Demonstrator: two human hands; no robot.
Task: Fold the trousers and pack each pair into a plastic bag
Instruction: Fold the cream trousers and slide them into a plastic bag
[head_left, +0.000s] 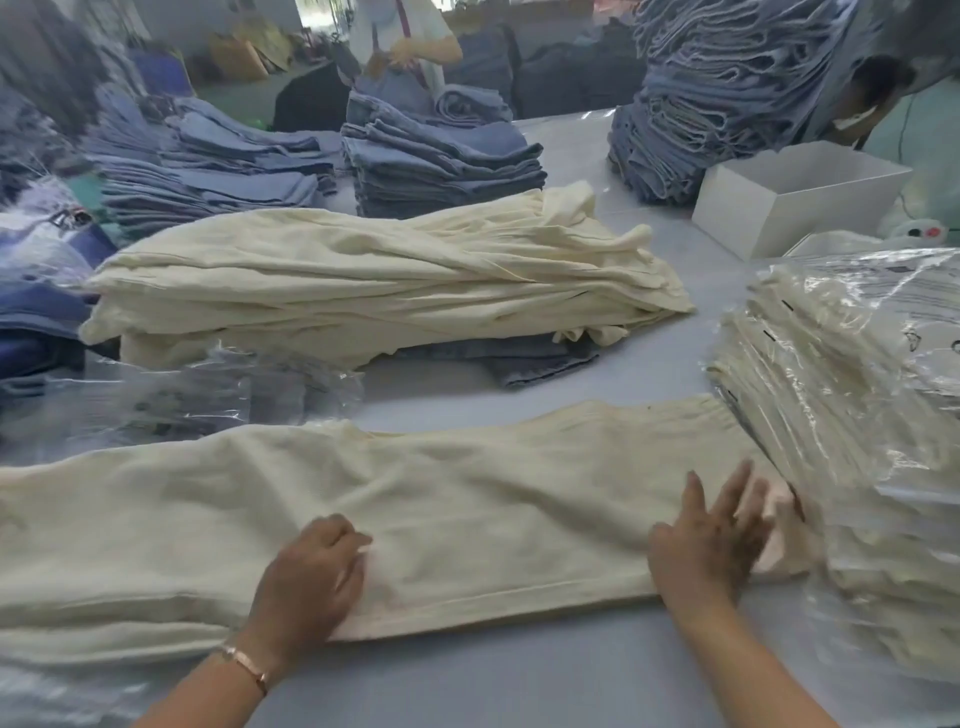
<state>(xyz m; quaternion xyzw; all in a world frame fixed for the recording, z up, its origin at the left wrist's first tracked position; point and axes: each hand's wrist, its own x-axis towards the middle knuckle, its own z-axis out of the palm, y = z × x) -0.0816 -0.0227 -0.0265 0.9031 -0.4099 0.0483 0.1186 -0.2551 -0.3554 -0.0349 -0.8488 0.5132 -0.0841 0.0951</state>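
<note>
A cream pair of trousers (467, 499) lies stretched flat across the table in front of me, from the left edge to the right. My left hand (311, 577) rests on its near middle with fingers loosely curled against the cloth. My right hand (717, 535) lies flat on the right end with fingers spread and straight. Behind the trousers sits a pile of unfolded cream trousers (363, 280). Empty clear plastic bags (182, 395) lie at the left. A stack of bagged cream trousers (857, 415) stands at the right, touching the flat pair's end.
Stacks of folded blue jeans (441, 156) fill the back of the grey table (519, 686), with a taller one (727, 93) at the back right. A white open box (795, 192) stands at the right. A person (410, 41) works at the far side and another person (883, 88) bends at the right.
</note>
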